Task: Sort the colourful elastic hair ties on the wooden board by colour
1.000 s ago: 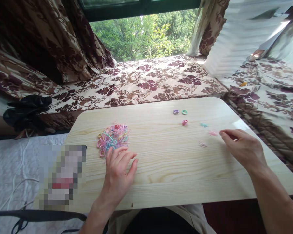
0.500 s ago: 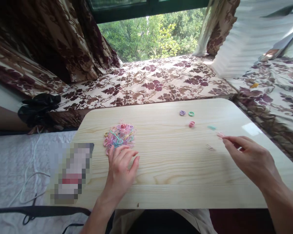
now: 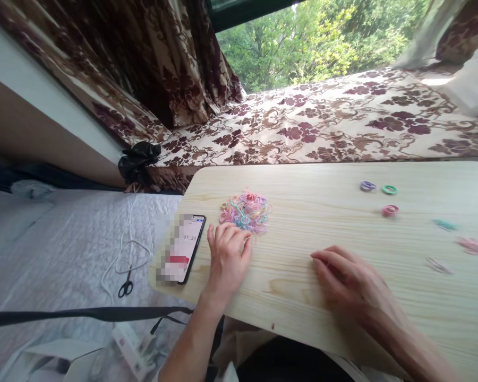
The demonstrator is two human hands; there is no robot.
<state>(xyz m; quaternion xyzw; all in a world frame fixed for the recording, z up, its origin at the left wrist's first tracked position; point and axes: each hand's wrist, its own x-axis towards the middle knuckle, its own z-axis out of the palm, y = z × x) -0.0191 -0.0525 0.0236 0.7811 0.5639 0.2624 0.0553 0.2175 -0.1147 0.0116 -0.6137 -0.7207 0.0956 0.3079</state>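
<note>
My left hand curls by the tangled hair ties on the counter, where a light touch works best. My right hand is nearer the middle; I can't tell if either hand pinches anything.

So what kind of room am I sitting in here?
Probably a room at home: there's a window, flowery curtains and a quilted cover beside the table.
</note>
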